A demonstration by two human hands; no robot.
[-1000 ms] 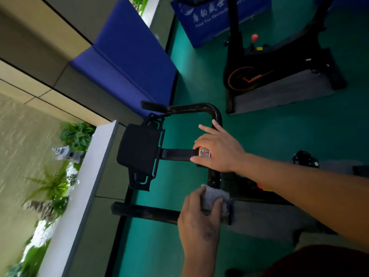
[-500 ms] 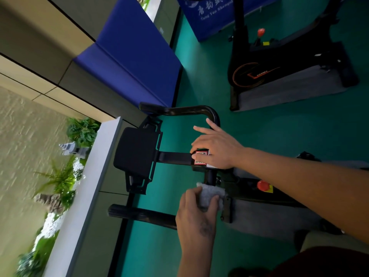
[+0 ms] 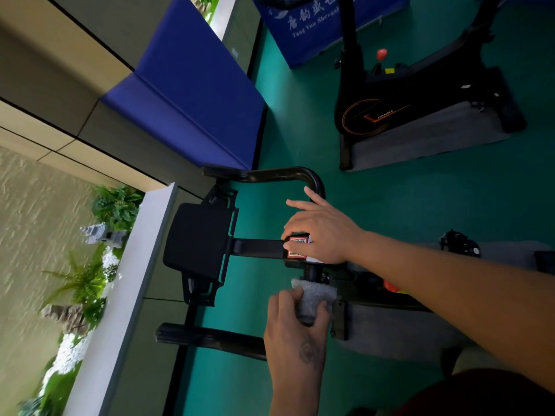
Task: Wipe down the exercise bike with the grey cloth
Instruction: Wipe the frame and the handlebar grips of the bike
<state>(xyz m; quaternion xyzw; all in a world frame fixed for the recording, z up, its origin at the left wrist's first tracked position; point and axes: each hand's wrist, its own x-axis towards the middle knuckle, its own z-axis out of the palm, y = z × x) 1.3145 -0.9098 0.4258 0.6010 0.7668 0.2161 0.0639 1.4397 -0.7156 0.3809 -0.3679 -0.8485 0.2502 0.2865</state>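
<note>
under left hand [image 3: 295, 334] fingers: grey cloth [image 3: 315, 297], pressed against exercise bike [image 3: 198, 244] stem.

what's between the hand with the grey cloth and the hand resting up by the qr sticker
In the head view, only a short black handlebar post lies between the left hand, which holds the grey cloth, and the right hand on the QR sticker.

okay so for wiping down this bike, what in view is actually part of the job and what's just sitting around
Part of the job:
- fuzzy grey cloth, gripped by the left hand
- near black exercise bike, by its curved handlebar
- right hand, resting on the bike's centre bar

Just around:
- second black exercise bike with orange trim
- blue padded mat against the wall
- blue banner with white lettering
</note>
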